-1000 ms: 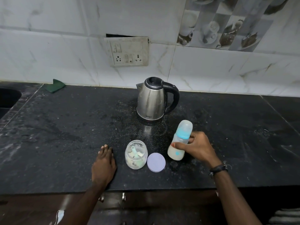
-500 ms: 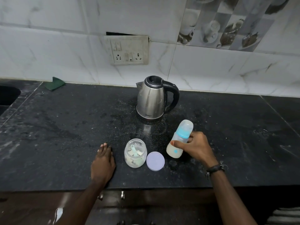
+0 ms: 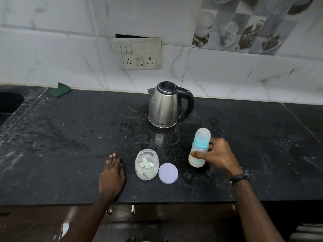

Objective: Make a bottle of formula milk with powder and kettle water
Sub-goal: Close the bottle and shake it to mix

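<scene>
A baby bottle (image 3: pixel 199 147) with a blue collar, a clear cap and milky liquid in its lower part stands on the black counter (image 3: pixel 70 145), leaning slightly. My right hand (image 3: pixel 216 155) is wrapped around its body. An open glass jar of powder (image 3: pixel 146 165) with a pale green scoop inside stands to the left, its lilac lid (image 3: pixel 168 172) lying flat beside it. My left hand (image 3: pixel 111 175) rests palm down on the counter, left of the jar, holding nothing. The steel kettle (image 3: pixel 166 105) with a black handle stands behind them, lid closed.
A wall socket panel (image 3: pixel 139 54) sits above the kettle on the tiled wall. A green cloth (image 3: pixel 60 89) lies at the back left, near a sink edge (image 3: pixel 10 102). Drawer handles (image 3: pixel 132 209) show under the counter's front edge.
Both hands and the bottle stay in nearly the same place; only the view has shifted slightly.
</scene>
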A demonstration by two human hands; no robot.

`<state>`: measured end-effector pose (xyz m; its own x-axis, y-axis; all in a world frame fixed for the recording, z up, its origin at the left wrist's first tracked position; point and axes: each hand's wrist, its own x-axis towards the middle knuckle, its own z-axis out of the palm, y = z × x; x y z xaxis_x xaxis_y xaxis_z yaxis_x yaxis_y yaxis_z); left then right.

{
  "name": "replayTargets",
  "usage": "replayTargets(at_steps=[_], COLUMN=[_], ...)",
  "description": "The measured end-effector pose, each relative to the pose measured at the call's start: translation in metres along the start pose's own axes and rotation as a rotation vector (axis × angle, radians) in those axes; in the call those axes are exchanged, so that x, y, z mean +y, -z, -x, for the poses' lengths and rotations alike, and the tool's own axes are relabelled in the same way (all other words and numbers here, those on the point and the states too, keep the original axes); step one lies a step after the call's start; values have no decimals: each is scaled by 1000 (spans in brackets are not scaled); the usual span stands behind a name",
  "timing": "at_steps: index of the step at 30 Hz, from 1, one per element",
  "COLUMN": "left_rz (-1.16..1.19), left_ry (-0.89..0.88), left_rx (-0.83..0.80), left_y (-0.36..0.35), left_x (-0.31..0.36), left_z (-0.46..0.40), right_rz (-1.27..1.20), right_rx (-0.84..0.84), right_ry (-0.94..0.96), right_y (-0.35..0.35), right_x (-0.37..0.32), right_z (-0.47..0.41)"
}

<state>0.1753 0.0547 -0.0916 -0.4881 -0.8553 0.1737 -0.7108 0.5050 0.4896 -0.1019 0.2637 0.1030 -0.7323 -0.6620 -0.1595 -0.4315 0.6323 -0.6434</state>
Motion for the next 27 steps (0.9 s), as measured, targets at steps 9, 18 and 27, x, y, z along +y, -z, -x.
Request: replayTargets(at_steps=[9, 18, 27], left_rz=[0, 11, 13], left_ry=[5, 6, 18], left_rx=[-3, -5, -10], left_y=[1, 2, 1], left_x=[0, 1, 0], left_z=[0, 0, 1], right_rz=[9, 136, 120], right_rx=[-36, 87, -42], right_ry=[-31, -51, -33], right_y=[2, 6, 8], right_x=[-2, 1, 0], right_z=[-2, -3, -4])
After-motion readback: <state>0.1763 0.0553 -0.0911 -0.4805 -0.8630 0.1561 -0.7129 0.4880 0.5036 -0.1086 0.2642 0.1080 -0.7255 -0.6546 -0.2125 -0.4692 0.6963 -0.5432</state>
